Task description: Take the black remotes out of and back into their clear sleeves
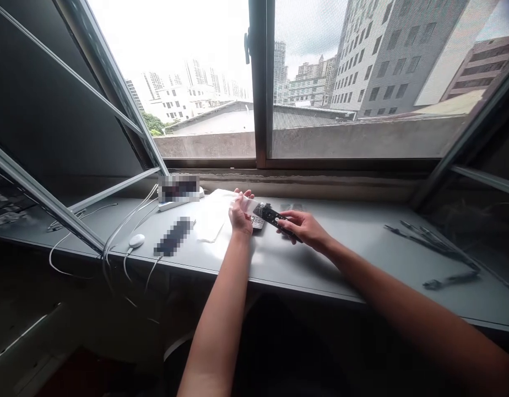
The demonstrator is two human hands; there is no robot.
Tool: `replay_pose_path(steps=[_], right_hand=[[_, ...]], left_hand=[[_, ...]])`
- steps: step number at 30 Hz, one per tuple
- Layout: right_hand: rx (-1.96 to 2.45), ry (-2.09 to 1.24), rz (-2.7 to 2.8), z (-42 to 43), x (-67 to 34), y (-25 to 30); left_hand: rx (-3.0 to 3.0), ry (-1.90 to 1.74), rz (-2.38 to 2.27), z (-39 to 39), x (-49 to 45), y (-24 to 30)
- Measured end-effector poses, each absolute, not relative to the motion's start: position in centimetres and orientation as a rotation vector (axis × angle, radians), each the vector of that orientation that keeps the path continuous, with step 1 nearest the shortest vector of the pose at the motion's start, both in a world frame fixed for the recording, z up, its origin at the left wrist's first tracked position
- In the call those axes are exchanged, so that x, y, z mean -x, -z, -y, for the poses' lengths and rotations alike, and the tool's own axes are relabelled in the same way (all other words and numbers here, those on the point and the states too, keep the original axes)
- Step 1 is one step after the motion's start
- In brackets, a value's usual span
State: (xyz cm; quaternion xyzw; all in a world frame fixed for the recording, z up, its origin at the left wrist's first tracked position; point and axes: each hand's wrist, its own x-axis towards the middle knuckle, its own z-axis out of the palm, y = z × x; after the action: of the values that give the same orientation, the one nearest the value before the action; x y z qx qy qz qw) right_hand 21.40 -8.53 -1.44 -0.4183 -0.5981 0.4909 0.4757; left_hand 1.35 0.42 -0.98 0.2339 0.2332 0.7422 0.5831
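A long black remote control (272,216) with rows of small buttons is in my right hand (307,226), gripped between the thumb and fingers near its lower end. Its far end meets a clear plastic sleeve (250,205); whether it is inside the sleeve I cannot tell. My left hand (240,215) is closed on that sleeve, palm turned up. Below the two hands, a dark keypad device (258,223) lies on the grey desk (353,259), partly hidden. White, thin sheets or bags (211,227) lie just left of my left hand.
A power strip (167,206) with a blurred-out item stands by the window, its white cables trailing left. A pixelated phone-like object (174,237) and a white round charger (136,241) lie near the front edge. Dark cables (440,248) lie at right, and metal frames slant at both sides.
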Motion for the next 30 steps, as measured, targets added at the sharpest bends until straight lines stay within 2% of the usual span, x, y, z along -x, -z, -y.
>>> replay_pose_path(steps=[25,30], right_hand=[[1.062,-1.122,1.468,9.1,-21.0,0.3],[1.086,-1.101,1.475,8.8,-21.1,0.7]], left_hand=[[-0.568,-1.693,-0.570,-0.7,-1.2,1.1],[-0.776,-1.618,-0.661,-0.2,-2.0,1.0]])
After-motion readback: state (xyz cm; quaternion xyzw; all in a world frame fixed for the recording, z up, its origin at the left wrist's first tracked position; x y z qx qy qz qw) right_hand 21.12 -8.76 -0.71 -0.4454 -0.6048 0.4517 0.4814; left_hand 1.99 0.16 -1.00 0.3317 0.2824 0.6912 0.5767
